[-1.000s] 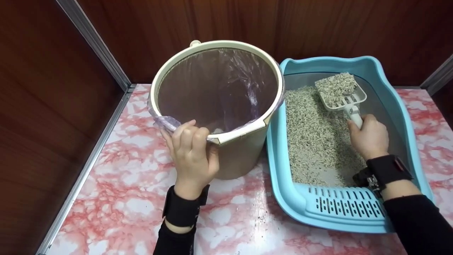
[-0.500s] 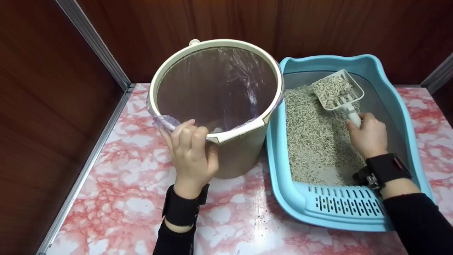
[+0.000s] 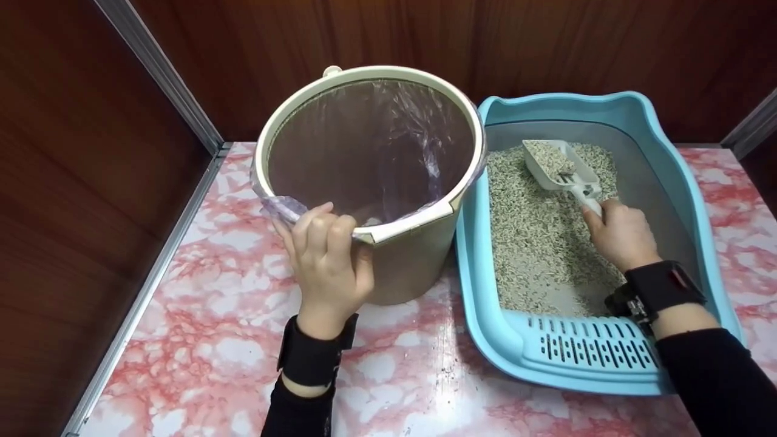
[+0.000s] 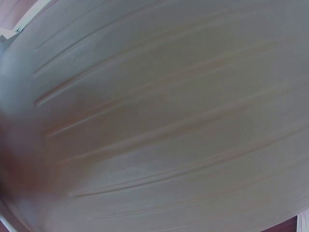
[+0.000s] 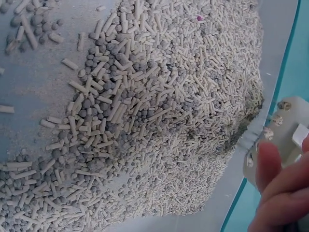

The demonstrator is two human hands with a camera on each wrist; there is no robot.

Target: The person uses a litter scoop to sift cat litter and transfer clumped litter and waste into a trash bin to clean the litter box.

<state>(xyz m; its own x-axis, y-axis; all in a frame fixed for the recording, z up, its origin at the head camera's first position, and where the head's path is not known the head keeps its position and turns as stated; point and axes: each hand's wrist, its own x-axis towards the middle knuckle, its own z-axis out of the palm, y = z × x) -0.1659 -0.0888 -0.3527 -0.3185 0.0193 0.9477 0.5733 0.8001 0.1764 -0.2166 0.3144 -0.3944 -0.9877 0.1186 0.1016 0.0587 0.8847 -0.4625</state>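
Litter scoop [image 3: 584,170], tilted and loaded, over the pellet litter [image 3: 540,243] inside the blue litter tray [image 3: 479,273], toward the worktop's [image 3: 230,352] far right corner; contact with the bed cannot be judged. The right hand's [image 3: 625,237] grip is curled round the handle. The left hand's [image 3: 325,255] is hooked over the near rim of the bin [image 3: 413,267], beside bunched liner [image 3: 285,208]. Likely faults: excess tilt would shed the load; a knock against the tray wall could scatter pellets; a slackened left grip might let the liner slip inward.
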